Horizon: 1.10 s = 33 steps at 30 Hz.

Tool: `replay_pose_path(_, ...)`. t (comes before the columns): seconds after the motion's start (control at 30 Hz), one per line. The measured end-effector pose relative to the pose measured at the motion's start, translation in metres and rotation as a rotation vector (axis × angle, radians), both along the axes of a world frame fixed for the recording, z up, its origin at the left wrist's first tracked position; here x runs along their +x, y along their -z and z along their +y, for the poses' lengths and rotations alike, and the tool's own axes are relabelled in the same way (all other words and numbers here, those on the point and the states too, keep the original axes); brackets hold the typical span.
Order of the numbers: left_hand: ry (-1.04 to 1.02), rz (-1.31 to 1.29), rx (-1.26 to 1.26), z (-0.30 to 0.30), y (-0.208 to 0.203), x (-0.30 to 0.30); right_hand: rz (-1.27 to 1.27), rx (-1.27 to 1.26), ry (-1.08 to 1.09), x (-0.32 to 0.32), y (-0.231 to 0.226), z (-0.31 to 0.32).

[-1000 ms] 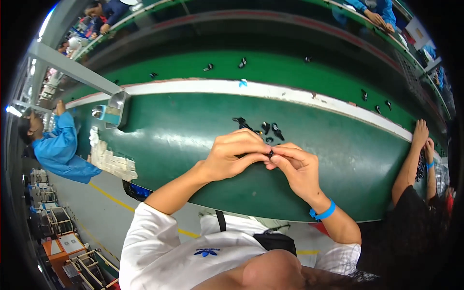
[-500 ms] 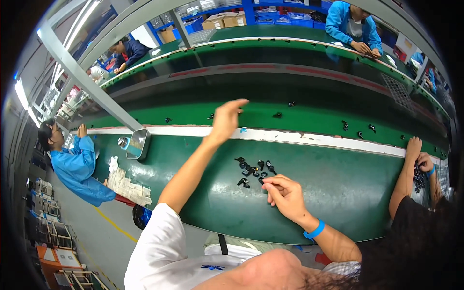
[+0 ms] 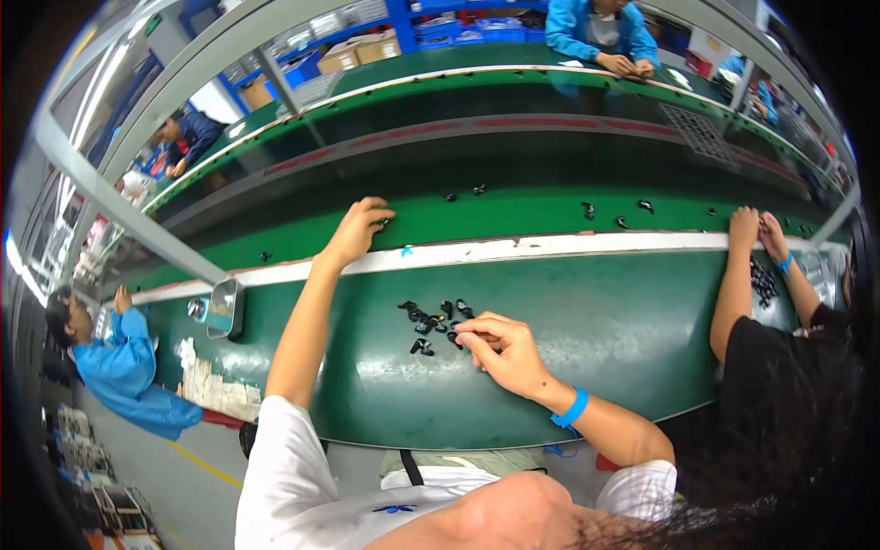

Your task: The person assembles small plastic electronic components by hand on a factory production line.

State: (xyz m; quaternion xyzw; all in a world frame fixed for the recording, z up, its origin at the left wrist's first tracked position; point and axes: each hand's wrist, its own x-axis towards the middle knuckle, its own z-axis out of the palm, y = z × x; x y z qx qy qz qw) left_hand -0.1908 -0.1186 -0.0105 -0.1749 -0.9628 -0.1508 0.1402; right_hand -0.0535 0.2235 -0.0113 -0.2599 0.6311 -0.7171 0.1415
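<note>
Fingers of the right hand [image 3: 504,353] are curled over the near edge of a cluster of small black parts [image 3: 433,323] that lies loose on the green bench [image 3: 596,330]. The fingertips are bent down onto a part at the edge of the cluster; whether one is actually pinched in the grip cannot be told at this size. A blue wristband [image 3: 570,409] is worn on that wrist. The parts seem to be kept in one heap just ahead of the body so that they can be picked singly without a stretch.

Farther out, the left hand [image 3: 359,229] is stretched across the white strip [image 3: 550,247] to the green conveyor belt [image 3: 532,209] beyond. Its fingers are closed loosely about a small dark piece at the belt's near edge. More black pieces are spaced singly along the belt. At the right, another person's hands [image 3: 756,229] are rested on the same strip.
</note>
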Motion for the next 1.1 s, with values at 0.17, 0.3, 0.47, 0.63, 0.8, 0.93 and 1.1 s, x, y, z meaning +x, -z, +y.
replay_pose_path(0.17, 0.047, 0.099, -0.037, -0.008, 0.003, 0.011, 0.000, -0.039, 0.008, -0.004, 0.003, 0.000)
replay_pose_path(0.3, -0.070, -0.027, 0.643, 0.062, -0.019, 0.056, -0.025, -0.063, 0.132, -0.014, 0.003, 0.007)
replay_pose_path(0.47, 0.070, -0.215, 1.023, 0.108, -0.025, 0.136, 0.354, 0.244, 0.298, -0.053, 0.007, 0.014)
replay_pose_path(0.63, 0.033, -0.337, 1.329, 0.106, 0.003, 0.155, 0.773, 0.650, 0.373, -0.132, -0.005, -0.021)
replay_pose_path(0.8, 0.018, -0.300, 1.442, 0.122, 0.025, 0.154, 0.987, 0.805, 0.472, -0.213, 0.025, -0.068)
replay_pose_path(0.93, 0.004, -0.300, 1.448, 0.132, 0.028, 0.153, 1.026, 0.747, 0.473, -0.234, 0.049, -0.068)
replay_pose_path(1.1, 0.029, -0.293, 1.638, 0.114, 0.016, 0.164, 1.094, 0.791, 0.347, -0.174, 0.022, -0.052)
